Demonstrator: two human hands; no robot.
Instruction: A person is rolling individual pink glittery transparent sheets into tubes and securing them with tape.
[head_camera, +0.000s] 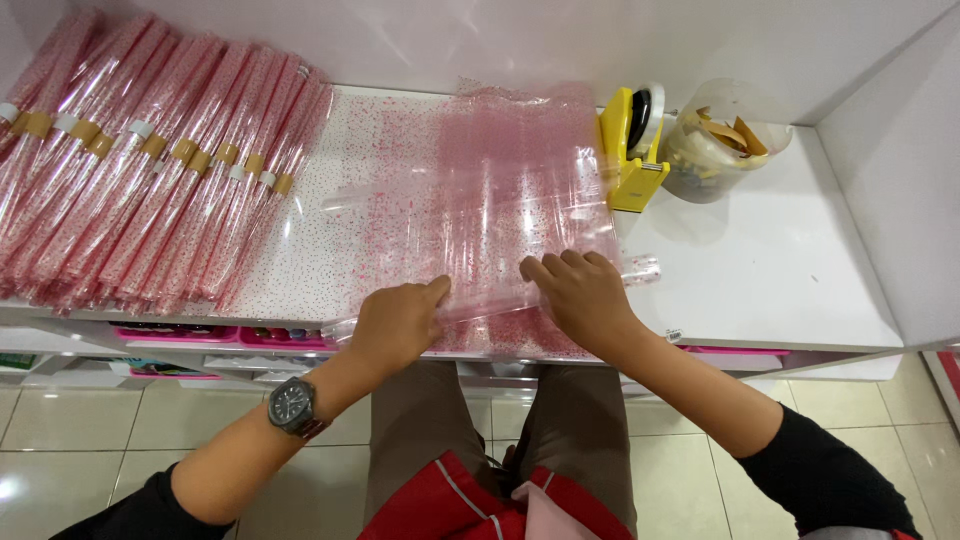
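A stack of clear plastic sheets with small red dots (470, 190) lies flat on the white counter (780, 260). The near edge of the top sheet is curled into a loose roll (490, 305) along the counter's front. My left hand (395, 325) presses on the left part of that roll, fingers bent over it. My right hand (580, 295) rests on the right part, fingers curled on the plastic. A dark wristwatch (292, 405) sits on my left wrist.
Several rolled dotted sheets (150, 170), each bound with a tape band, lie side by side at the back left. A yellow tape dispenser (632, 145) and a clear tub of scraps (718, 140) stand at the back right. White walls close the counter's back and right.
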